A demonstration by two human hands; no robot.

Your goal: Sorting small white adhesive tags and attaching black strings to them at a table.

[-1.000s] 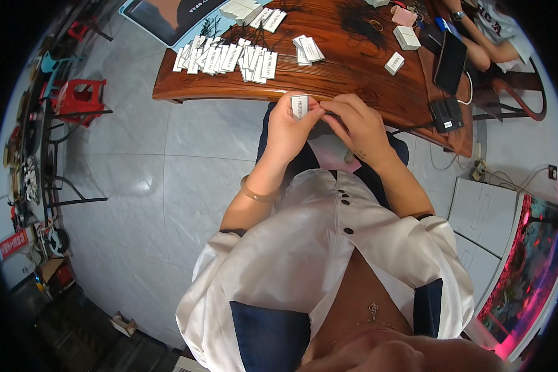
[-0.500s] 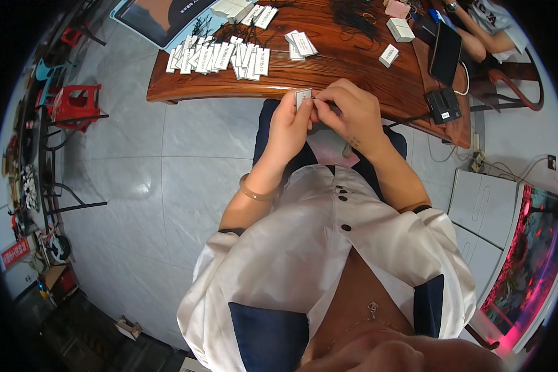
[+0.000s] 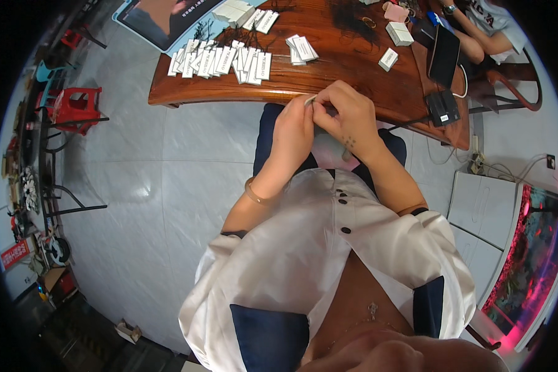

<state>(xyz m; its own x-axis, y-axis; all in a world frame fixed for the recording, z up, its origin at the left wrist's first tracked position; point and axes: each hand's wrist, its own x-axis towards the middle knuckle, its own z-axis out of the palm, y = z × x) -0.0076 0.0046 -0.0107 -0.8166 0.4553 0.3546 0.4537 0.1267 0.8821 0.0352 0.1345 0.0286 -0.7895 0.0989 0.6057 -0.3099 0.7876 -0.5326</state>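
Just off the table's near edge, my two hands meet over my lap. My left hand (image 3: 293, 131) is closed on a small white hang tag (image 3: 310, 100), now seen nearly edge-on. Against the tag's edge, my right hand (image 3: 351, 115) pinches thumb and forefinger together; what lies between these fingertips is hidden. On the table ahead to the left, white tags with black strings (image 3: 201, 59) lie in overlapping rows. A smaller fan of tags (image 3: 302, 49) rests straight ahead of my hands.
A wooden table (image 3: 328, 68) spans the front. On it lie a heap of black strings (image 3: 355, 20), a stack of white tags (image 3: 399, 33), a smaller pile (image 3: 388, 59) and a propped dark tablet (image 3: 444, 56). Another person's arm (image 3: 471, 43) rests at far right. A red stool (image 3: 77, 108) stands left.
The tag has turned from face-up to nearly edge-on as my left hand rolled over it. A thin dark bit seen at my right fingertips is now hidden.
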